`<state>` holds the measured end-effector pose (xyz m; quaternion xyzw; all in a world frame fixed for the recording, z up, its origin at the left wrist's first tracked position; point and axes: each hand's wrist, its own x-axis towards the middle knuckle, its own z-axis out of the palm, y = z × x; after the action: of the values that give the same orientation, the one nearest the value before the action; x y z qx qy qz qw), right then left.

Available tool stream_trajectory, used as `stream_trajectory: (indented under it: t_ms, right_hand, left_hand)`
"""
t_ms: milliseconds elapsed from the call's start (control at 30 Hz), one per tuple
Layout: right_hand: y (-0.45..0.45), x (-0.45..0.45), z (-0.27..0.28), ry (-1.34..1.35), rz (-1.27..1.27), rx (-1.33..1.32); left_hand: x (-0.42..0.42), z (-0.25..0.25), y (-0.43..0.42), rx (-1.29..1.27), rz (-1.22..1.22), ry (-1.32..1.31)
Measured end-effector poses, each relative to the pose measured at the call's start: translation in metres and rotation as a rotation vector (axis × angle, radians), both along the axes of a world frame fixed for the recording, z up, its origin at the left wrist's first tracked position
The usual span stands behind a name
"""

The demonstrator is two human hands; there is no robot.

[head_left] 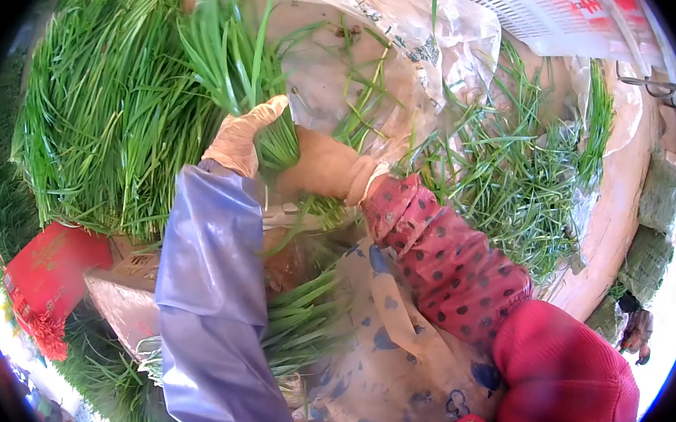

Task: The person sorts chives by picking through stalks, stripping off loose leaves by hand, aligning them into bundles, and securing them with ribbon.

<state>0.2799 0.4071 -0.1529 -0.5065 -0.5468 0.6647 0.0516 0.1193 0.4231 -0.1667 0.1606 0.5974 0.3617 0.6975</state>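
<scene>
Glossy and dotted sleeves (220,258) end in hands (241,142) clasping slender leaves (277,146).

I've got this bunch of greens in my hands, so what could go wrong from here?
The bunch fans out beyond your left hand, so a few blades might slip loose if your grip eases. The big pile sits right beside it, and the tips could tangle there. Loose blades also lie on the crumpled plastic near your right hand, so strays may get mixed in.
</scene>
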Motion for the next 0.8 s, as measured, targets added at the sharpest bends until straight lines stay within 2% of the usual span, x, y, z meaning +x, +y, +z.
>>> stream_trajectory:
  t_ms: [100,167,233,300,333,400,433,467,500,533,567,600,667,700,767,800]
  right_hand:
    - [0.004,-0.003,0.008,-0.09,0.094,0.111]
    - [0.012,0.006,0.034,-0.13,0.21,0.129]
    - [0.02,0.034,0.065,-0.156,0.326,0.292]
    - [0.018,0.066,0.074,-0.201,0.115,0.445]
    - [0.025,0.075,0.083,-0.201,0.122,0.453]
    - [0.044,0.086,0.098,-0.52,0.117,0.287]
    - [0.048,0.086,0.081,-0.521,0.115,0.281]
    - [0.052,0.085,0.051,-0.131,-0.024,0.397]
    - [0.054,0.078,0.045,0.063,-0.105,0.453]
    - [0.057,0.072,0.039,0.263,-0.163,0.503]
    - [0.061,0.056,0.052,0.498,-0.174,0.49]
    - [0.066,0.045,0.066,0.733,-0.182,0.47]
    - [0.065,0.04,0.107,0.675,-0.267,0.326]
    - [0.065,0.039,0.104,0.672,-0.265,0.32]
    - [0.07,0.035,0.097,0.577,-0.265,0.493]
    - [0.066,0.032,0.093,0.489,-0.272,0.517]
  left_hand:
    - [-0.009,-0.01,-0.001,-0.059,0.105,-0.033]
    - [-0.002,0.003,-0.002,-0.023,0.118,-0.048]
    - [0.001,0.02,-0.005,0.036,0.129,-0.117]
    - [-0.002,0.02,-0.006,0.109,0.143,-0.087]
    - [-0.003,0.021,-0.003,0.195,0.144,-0.064]
    - [-0.008,0.025,-0.002,0.226,0.095,-0.12]
    - [-0.008,0.023,0.001,0.365,0.009,-0.104]
    - [-0.008,0.021,0.002,0.502,-0.078,-0.088]
    - [-0.003,0.025,0.005,0.5,-0.079,-0.088]
    - [0.005,0.027,0.008,0.69,-0.142,-0.012]
    - [0.015,0.035,0.011,0.873,-0.203,0.065]
    - [0.018,0.051,0.011,0.854,-0.284,0.241]
    - [0.025,0.084,0.012,0.809,-0.463,0.594]
    - [0.025,0.087,0.014,0.708,-0.46,0.531]
    - [0.027,0.11,0.02,0.516,-0.49,0.345]
    - [0.025,0.104,0.022,0.514,-0.487,0.342]
